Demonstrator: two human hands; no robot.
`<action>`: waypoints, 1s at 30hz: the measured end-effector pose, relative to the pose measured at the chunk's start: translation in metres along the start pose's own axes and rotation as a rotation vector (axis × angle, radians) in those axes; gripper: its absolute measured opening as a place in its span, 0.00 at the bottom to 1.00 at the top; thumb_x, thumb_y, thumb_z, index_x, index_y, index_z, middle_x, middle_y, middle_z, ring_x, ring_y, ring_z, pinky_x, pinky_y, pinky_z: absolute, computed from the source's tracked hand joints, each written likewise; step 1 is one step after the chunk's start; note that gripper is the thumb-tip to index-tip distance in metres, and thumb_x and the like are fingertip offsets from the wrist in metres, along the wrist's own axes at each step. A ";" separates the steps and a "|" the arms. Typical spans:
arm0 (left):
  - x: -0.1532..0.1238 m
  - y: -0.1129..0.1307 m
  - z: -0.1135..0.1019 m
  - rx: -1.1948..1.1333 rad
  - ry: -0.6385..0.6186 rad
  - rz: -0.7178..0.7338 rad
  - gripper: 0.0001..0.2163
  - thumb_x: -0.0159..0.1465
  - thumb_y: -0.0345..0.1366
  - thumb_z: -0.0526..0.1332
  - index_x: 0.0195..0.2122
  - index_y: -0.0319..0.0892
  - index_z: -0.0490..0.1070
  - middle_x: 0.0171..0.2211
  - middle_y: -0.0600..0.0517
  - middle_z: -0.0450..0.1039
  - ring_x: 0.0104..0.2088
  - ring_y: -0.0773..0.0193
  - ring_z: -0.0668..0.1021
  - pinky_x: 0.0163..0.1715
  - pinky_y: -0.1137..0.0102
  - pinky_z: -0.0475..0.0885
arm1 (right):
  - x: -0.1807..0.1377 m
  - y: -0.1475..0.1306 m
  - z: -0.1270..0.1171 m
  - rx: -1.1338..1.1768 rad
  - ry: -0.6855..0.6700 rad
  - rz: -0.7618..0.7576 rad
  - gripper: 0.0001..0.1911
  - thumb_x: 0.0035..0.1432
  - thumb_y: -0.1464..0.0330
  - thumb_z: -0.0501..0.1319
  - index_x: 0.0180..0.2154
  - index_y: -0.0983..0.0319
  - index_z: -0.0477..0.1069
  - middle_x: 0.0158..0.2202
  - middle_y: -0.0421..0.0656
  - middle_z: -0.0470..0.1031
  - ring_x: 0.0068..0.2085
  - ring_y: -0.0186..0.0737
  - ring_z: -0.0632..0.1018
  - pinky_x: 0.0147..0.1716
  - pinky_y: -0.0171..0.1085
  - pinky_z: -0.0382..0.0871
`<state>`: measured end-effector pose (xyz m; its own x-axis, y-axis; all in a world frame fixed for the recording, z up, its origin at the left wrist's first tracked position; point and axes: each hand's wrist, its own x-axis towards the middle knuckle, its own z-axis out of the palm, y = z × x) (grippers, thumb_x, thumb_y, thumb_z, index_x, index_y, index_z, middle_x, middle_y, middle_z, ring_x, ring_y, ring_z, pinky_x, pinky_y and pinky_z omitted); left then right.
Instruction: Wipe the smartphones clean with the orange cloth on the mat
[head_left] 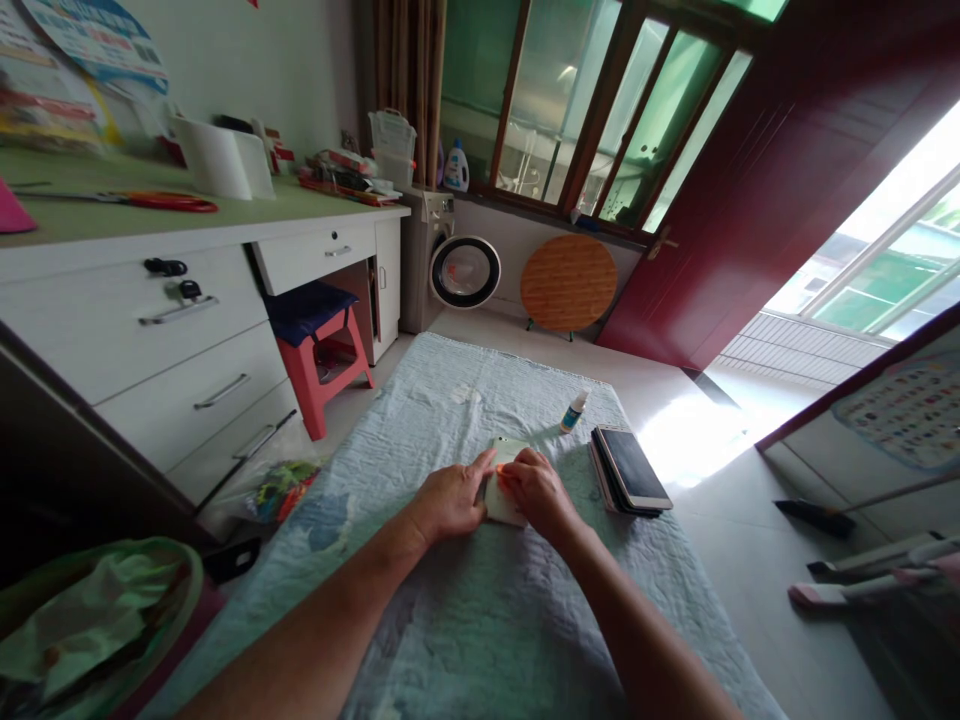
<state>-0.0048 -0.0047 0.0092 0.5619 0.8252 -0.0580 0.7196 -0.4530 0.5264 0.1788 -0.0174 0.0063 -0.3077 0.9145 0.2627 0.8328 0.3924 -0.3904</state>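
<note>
A pale, light-backed smartphone (507,512) lies on the cloth-covered table (450,390), with what looks like its camera at the top left corner. My left hand (453,500) grips it along its left edge, thumb near the top. Closed and pressed to the phone's back, my right hand (541,492) pinches a small orange piece (502,467); its kind is mostly hidden by the fingers. Beyond my right hand stands a small spray bottle (574,411) with a clear cap. To the right is a stack of phones (636,468), a dark-screened one on top.
On the left, a white desk (195,330) carries paper rolls (223,160) and red-handled scissors (172,201). A pink stool (315,360) is under it. A lined bin (180,610) stands at lower left. Behind are a washing machine (427,250) and a folded round table (568,283).
</note>
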 end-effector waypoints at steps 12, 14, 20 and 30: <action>0.002 -0.005 0.015 -0.065 0.198 0.085 0.50 0.50 0.39 0.69 0.68 0.50 0.37 0.62 0.44 0.54 0.60 0.52 0.66 0.55 0.63 0.66 | 0.040 0.018 0.014 -0.139 -0.005 -0.032 0.11 0.63 0.72 0.56 0.36 0.59 0.77 0.37 0.44 0.68 0.39 0.40 0.65 0.40 0.35 0.59; 0.002 -0.007 0.017 -0.076 0.222 0.062 0.53 0.49 0.39 0.70 0.68 0.50 0.32 0.63 0.43 0.50 0.62 0.50 0.63 0.55 0.63 0.66 | 0.033 0.010 0.012 -0.122 -0.047 -0.083 0.10 0.63 0.71 0.57 0.37 0.58 0.77 0.37 0.44 0.68 0.39 0.40 0.65 0.40 0.35 0.60; 0.003 -0.010 0.017 -0.097 0.171 0.014 0.54 0.51 0.41 0.69 0.67 0.51 0.26 0.63 0.41 0.46 0.60 0.49 0.65 0.52 0.62 0.68 | 0.001 -0.018 -0.001 -0.088 -0.207 -0.207 0.05 0.60 0.71 0.61 0.34 0.59 0.76 0.39 0.44 0.66 0.40 0.40 0.63 0.40 0.35 0.60; 0.001 -0.009 0.017 -0.109 0.176 0.068 0.51 0.53 0.41 0.68 0.68 0.45 0.30 0.61 0.39 0.52 0.60 0.48 0.64 0.56 0.59 0.64 | 0.017 -0.010 0.002 -0.112 -0.215 -0.205 0.07 0.61 0.71 0.59 0.34 0.61 0.77 0.38 0.45 0.65 0.40 0.39 0.63 0.40 0.36 0.60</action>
<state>-0.0035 -0.0057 -0.0098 0.5208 0.8445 0.1243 0.6288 -0.4781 0.6132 0.1639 -0.0060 0.0126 -0.5549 0.8219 0.1288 0.7851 0.5686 -0.2456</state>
